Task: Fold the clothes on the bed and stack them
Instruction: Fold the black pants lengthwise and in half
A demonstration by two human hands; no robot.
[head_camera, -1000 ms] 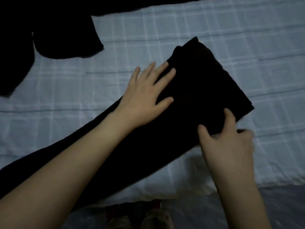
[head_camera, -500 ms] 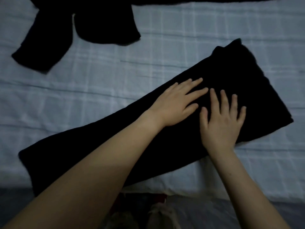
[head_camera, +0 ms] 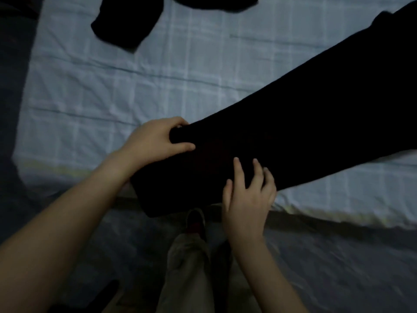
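Your long black garment [head_camera: 293,123], probably trousers folded lengthwise, though the dim light hides detail, lies diagonally on the bed [head_camera: 112,91]. Its long axis runs from the near bed edge at lower left up to the far right. Your left hand [head_camera: 155,141] has a clenched grip on the near end's corner. Your right hand [head_camera: 246,199] rests spread fingers on the cloth just beside it, grip released. Another dark garment [head_camera: 121,26] lies well apart, farther up the bed.

This looks like a bedroom in a home. A big bed with a pale blue checked sheet [head_camera: 135,91] fills most of the view, and soft black clothes [head_camera: 304,120] lie spread out on top of it.
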